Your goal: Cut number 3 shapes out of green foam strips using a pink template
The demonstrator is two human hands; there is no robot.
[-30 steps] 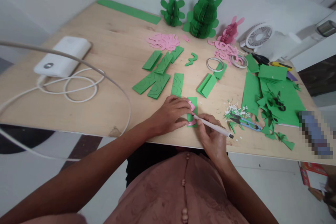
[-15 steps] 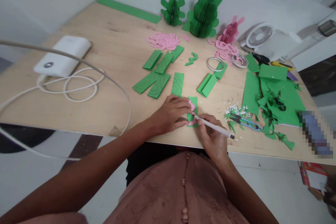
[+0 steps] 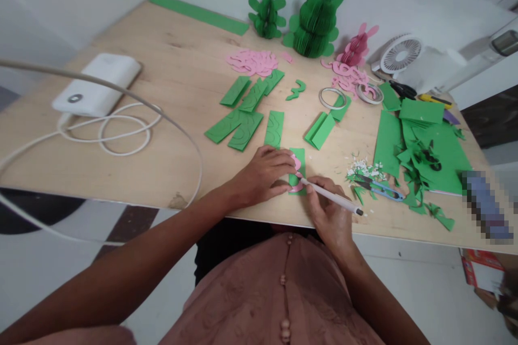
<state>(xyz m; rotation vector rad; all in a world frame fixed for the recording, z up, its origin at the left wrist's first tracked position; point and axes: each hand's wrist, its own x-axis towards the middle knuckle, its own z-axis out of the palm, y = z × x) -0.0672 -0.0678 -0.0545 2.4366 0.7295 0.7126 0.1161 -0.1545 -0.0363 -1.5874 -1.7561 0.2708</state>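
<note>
Near the table's front edge, a white pen (image 3: 335, 198) is held in my right hand (image 3: 332, 215), its tip touching down beside a pink curved paper cutout (image 3: 297, 162). That cutout lies on a small green paper strip (image 3: 298, 152). My left hand (image 3: 265, 175) presses on the cutout and strip from the left, fingers stretched out and thumb apart; its fingertips hide part of the cutout. Just beyond lie a green strip with drawn curves (image 3: 274, 128) and a folded green piece (image 3: 319, 130). Farther off sits a green wavy cutout (image 3: 296, 89).
A pink cutout pile (image 3: 253, 62) and a green honeycomb paper figure (image 3: 314, 24) stand toward the wall. Blue thread snips (image 3: 384, 190), green scraps (image 3: 416, 178) and a tape roll (image 3: 369, 94) lie right. A white power bank (image 3: 99, 83) with looping cable (image 3: 121, 118) lies left.
The pen has shifted very slightly with my right hand at the cutout's edge. My left hand stays in place on the cutout and strip.
</note>
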